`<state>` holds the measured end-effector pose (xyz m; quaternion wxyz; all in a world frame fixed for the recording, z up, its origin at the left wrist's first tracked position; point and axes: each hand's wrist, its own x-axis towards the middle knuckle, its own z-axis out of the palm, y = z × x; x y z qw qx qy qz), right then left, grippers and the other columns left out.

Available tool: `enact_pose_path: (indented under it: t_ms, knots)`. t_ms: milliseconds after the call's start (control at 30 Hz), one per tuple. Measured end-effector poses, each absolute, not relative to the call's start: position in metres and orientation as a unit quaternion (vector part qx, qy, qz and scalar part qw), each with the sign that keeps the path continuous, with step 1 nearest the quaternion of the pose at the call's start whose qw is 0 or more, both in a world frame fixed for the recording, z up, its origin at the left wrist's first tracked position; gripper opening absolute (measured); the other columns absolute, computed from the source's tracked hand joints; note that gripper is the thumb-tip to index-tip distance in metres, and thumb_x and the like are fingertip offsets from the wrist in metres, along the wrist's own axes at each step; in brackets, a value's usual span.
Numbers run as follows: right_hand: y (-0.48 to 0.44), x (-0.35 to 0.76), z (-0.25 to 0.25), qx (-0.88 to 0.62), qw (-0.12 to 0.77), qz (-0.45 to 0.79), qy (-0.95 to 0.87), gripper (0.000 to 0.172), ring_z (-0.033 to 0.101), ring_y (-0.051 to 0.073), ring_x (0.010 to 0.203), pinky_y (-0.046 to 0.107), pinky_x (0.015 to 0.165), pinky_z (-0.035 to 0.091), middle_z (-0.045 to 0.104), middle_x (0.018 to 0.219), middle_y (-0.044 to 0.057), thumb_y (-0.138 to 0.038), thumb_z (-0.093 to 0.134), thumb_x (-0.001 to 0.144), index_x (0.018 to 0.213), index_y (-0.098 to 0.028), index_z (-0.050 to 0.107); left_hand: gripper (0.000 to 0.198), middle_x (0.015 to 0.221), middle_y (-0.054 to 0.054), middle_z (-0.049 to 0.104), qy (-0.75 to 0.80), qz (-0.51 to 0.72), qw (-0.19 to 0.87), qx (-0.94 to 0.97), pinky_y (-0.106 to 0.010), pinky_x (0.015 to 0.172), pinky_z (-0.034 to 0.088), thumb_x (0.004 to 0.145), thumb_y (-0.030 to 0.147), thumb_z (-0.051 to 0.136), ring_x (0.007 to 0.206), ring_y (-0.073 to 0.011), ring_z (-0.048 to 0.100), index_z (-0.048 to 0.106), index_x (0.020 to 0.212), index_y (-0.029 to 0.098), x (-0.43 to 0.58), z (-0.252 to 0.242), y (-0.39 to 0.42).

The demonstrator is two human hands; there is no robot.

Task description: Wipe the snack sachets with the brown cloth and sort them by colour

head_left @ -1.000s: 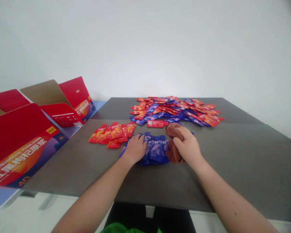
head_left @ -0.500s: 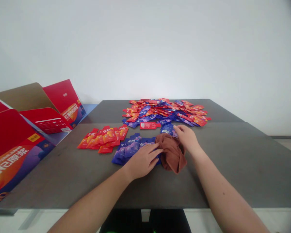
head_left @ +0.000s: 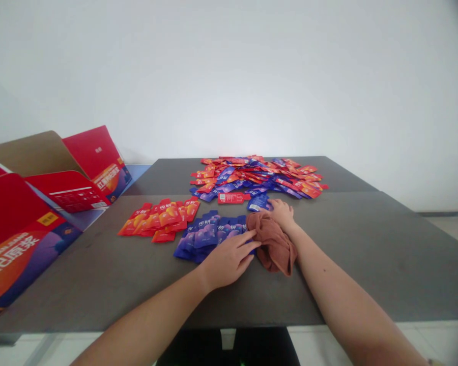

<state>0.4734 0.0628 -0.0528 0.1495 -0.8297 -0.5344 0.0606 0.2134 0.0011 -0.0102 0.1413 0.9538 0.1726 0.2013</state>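
My left hand [head_left: 229, 258] lies with fingers stretched over the right end of a row of blue sachets [head_left: 206, 235]. Its fingertips touch a crumpled brown cloth [head_left: 273, 243]. My right hand [head_left: 282, 214] reaches past the cloth's far side, fingers curled at the right edge of a single blue sachet [head_left: 256, 203]; its thumb is hidden. Left of the blue row, several red-orange sachets [head_left: 164, 216] overlap in a group. One red sachet [head_left: 232, 198] lies printed back up, beside the single blue one.
A mixed heap of red and blue sachets [head_left: 252, 175] covers the far middle of the dark table [head_left: 366, 254]. At the left stand open red cartons [head_left: 70, 185] with raised flaps, the nearer carton [head_left: 23, 239] close to the table's left edge. A white wall rises behind.
My right hand has moved slightly left and nearer, its fingers more curled. The single blue sachet has shifted a little left. The cloth has changed its folds; my left hand stays nearly in place.
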Motion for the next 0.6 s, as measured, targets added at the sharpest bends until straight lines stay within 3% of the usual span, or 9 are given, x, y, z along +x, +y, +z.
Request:
enact_pose_path:
  t_ms: [167,333,467,600]
  knots:
    - [0.061,0.485,-0.049,-0.848,0.131,0.074,-0.509,0.057,0.052,0.031,0.119,0.051,0.100,0.037,0.062,0.125,0.011,-0.049,0.055,0.082,0.133,-0.025,0.050,0.037,0.144,-0.011,0.046,0.173,0.200,0.155,0.952,-0.041,0.107,0.042,0.093,0.021,0.045,0.129,-0.0217,0.048,0.053,0.129,0.021,0.213,-0.011,0.001]
    - [0.045,0.493,-0.041,-0.879,0.119,0.053,-0.458,0.049,0.057,0.034,0.113,0.056,0.097,0.036,0.064,0.118,0.016,-0.039,0.055,0.081,0.126,-0.020,0.056,0.037,0.145,-0.010,0.046,0.178,0.198,0.164,0.950,-0.041,0.108,0.041,0.092,0.020,0.045,0.130,-0.0220,0.047,0.054,0.129,0.021,0.214,-0.011,0.000]
    - [0.038,0.489,-0.036,-0.875,0.154,-0.014,-0.459,0.054,0.049,0.034,0.123,0.054,0.103,0.029,0.053,0.131,0.021,-0.038,0.051,0.086,0.134,-0.016,0.048,0.037,0.143,-0.011,0.047,0.175,0.208,0.170,0.947,-0.042,0.107,0.042,0.092,0.019,0.045,0.129,-0.0221,0.048,0.055,0.128,0.021,0.214,-0.010,0.000]
    - [0.045,0.480,-0.039,-0.783,0.173,-0.033,-0.597,0.062,0.031,0.030,0.137,0.048,0.108,0.027,0.034,0.151,0.015,-0.042,0.054,0.087,0.142,-0.020,0.038,0.036,0.145,-0.010,0.045,0.174,0.203,0.171,0.948,-0.042,0.108,0.041,0.093,0.020,0.044,0.131,-0.0221,0.045,0.055,0.128,0.021,0.214,-0.009,-0.001]
